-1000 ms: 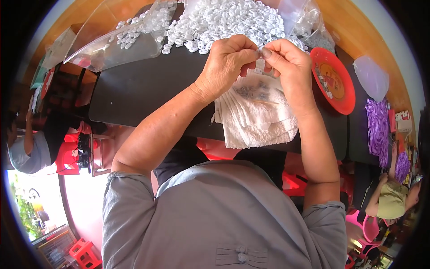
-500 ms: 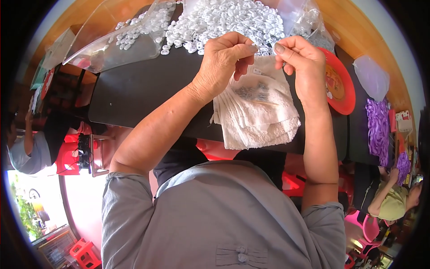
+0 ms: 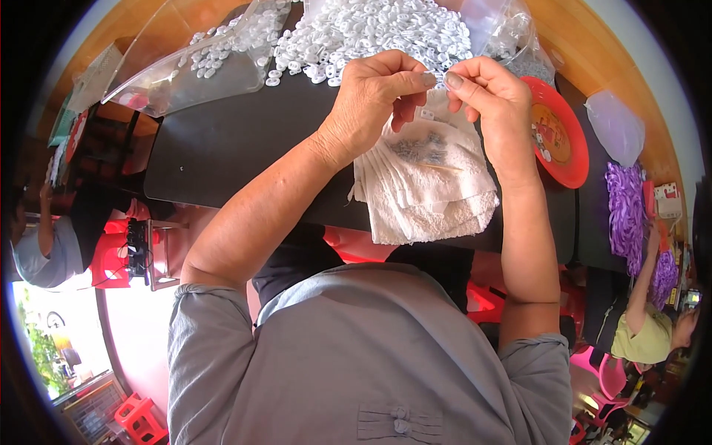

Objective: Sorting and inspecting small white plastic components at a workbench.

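My left hand (image 3: 377, 95) and my right hand (image 3: 495, 100) meet above a folded white towel (image 3: 437, 211), fingertips almost touching. Thumb and forefinger are pinched on each. Something tiny and pale shows between the tips, too small to name. On the towel lie a heap of small grey metal pieces (image 3: 424, 148), a thin wooden stick (image 3: 443, 167) and a white piece (image 3: 427, 114). Just beyond my hands spreads a large pile of small white oval plastic pieces (image 3: 371, 37) with holes.
A clear plastic bin (image 3: 178, 93) tips at the far left, white pieces inside. Right of my hand sits a red plate (image 3: 577, 163) holding a few small pieces. Beyond are clear bags (image 3: 512, 33) and purple ribbon bundles (image 3: 625, 215). Co-workers sit left (image 3: 48, 252) and right (image 3: 641, 337).
My right hand has moved left, so the gap between my fingertips has narrowed. The co-worker at the right has stretched an arm up toward the purple ribbons.
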### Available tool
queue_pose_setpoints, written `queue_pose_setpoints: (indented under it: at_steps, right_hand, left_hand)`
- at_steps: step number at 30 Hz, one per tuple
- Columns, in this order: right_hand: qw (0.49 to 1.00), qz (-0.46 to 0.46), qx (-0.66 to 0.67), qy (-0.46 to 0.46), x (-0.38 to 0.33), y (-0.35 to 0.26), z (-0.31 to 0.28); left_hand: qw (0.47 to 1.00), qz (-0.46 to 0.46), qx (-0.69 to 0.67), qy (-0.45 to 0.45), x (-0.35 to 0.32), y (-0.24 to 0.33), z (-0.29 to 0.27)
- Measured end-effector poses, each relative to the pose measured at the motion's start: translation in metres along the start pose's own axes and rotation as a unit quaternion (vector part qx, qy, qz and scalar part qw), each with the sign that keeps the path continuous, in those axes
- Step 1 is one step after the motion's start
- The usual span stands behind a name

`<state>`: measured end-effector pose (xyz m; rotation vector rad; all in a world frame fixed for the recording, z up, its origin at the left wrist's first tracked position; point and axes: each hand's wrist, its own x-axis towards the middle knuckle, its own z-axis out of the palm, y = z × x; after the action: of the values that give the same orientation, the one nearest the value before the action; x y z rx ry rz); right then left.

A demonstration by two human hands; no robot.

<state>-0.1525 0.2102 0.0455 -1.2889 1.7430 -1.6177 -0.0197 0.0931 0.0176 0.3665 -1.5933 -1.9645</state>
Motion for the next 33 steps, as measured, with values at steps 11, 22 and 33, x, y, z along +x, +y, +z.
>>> queue_pose_setpoints:
  at_steps: [11, 22, 33]
  right_hand:
    - [0.999, -0.039, -0.016, 0.031, -0.002, -0.001, 0.003]
    - [0.997, -0.031, -0.073, 0.015, -0.001, 0.003, 0.005]
    - [0.967, -0.152, -0.203, 0.028, 0.001, 0.019, 0.007]
  left_hand:
    - [0.999, -0.02, -0.035, 0.003, 0.002, -0.002, -0.001]
    - [0.999, -0.024, -0.049, -0.005, 0.002, -0.002, -0.003]
    - [0.998, -0.033, 0.06, 0.0, -0.001, -0.003, 0.001]
